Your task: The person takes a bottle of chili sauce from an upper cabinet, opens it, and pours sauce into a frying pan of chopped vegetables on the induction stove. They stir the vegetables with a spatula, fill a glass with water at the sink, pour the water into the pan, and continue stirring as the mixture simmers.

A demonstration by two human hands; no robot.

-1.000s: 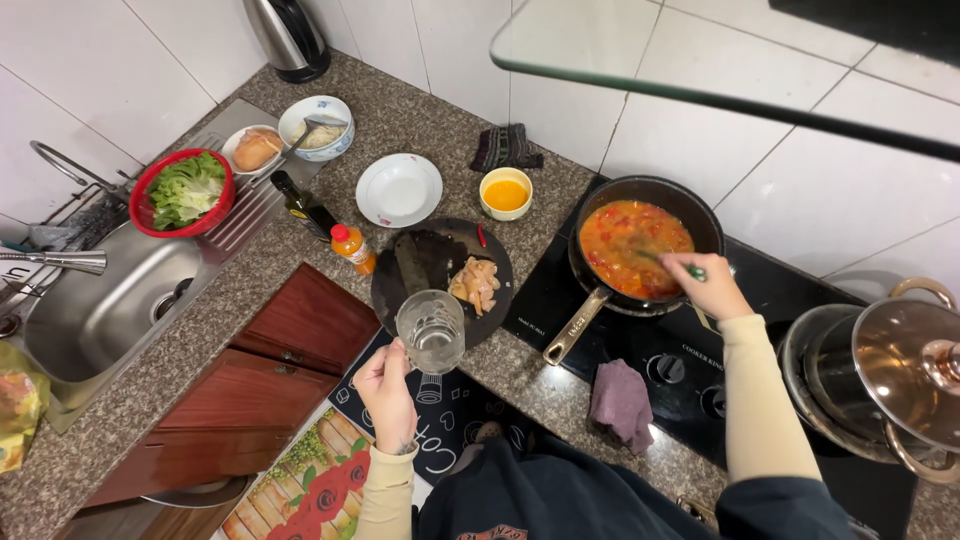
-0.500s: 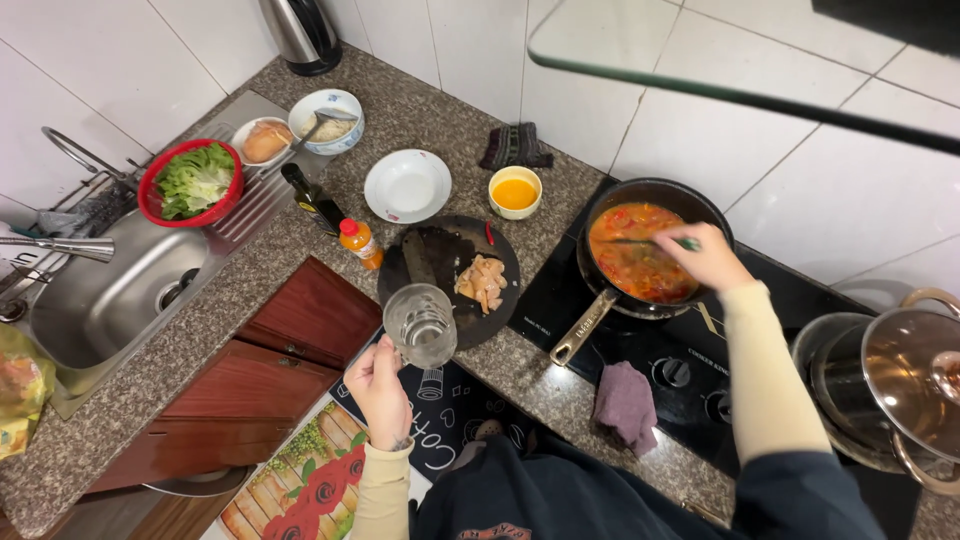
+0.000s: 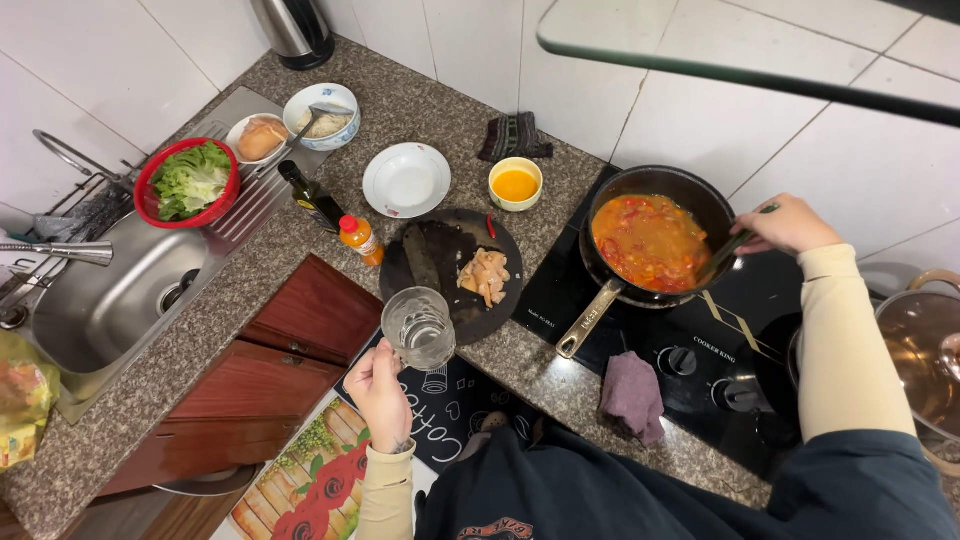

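Right hand (image 3: 790,224) grips a green-handled utensil (image 3: 735,243), its tip in the pan (image 3: 655,240) of orange-red sauce on the cooktop. My left hand (image 3: 380,395) clasps an empty glass (image 3: 418,328) just off the bench edge. Raw chicken pieces (image 3: 485,275) wait uncooked on the dark board (image 3: 440,255).

A clear glass mug (image 3: 420,328) is held by its handle in the left hand (image 3: 378,392), raised just off the counter's (image 3: 250,270) front edge, upright and apparently empty. A green-handled utensil (image 3: 735,240) is gripped in the right hand (image 3: 790,224), its working end sunk at a slant into the orange-red sauce. That sauce is carried in a black frying pan (image 3: 655,240), set on the dark hob (image 3: 740,345), its metal handle angled toward the person.
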